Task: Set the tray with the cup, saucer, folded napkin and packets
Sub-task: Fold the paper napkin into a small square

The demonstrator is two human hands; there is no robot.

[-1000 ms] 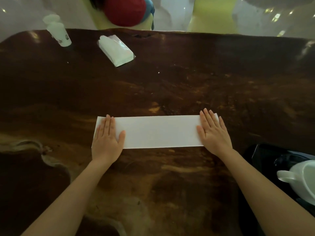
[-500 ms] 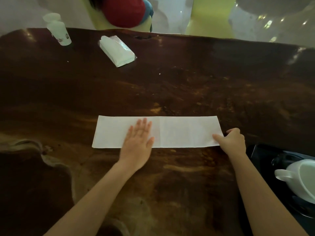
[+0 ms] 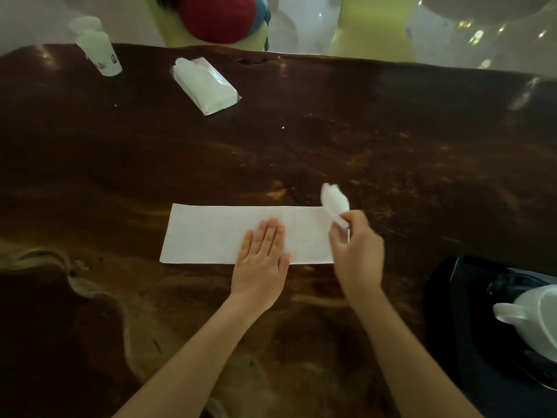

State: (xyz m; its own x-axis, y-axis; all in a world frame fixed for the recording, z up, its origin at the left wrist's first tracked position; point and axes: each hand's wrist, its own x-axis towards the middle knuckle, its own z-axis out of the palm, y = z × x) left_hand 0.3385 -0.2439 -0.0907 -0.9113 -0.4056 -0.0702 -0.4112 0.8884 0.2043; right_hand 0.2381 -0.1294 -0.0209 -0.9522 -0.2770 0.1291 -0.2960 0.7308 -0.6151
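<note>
- Flat on the napkin (image 3: 211,233), the left hand (image 3: 262,260) presses, fingers spread open.
- Right hand (image 3: 355,251) pinches the napkin's lifted right end.

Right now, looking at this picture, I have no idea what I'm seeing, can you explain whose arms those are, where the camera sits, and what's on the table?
There is no machine here. The arms belong to a person wearing a camera on their head, so the one view looks forward and down at their own hands.

The left hand lies flat on a long white napkin spread on a dark wooden table. The right hand pinches the napkin's right end and has it lifted off the table, apparently to fold it over.

At the far side of the table lie a pack of tissues and a small plastic cup. At the lower right, partly cut off by the picture's edge, sits a black tray with a white cup on it. I cannot make out a saucer or packets.
</note>
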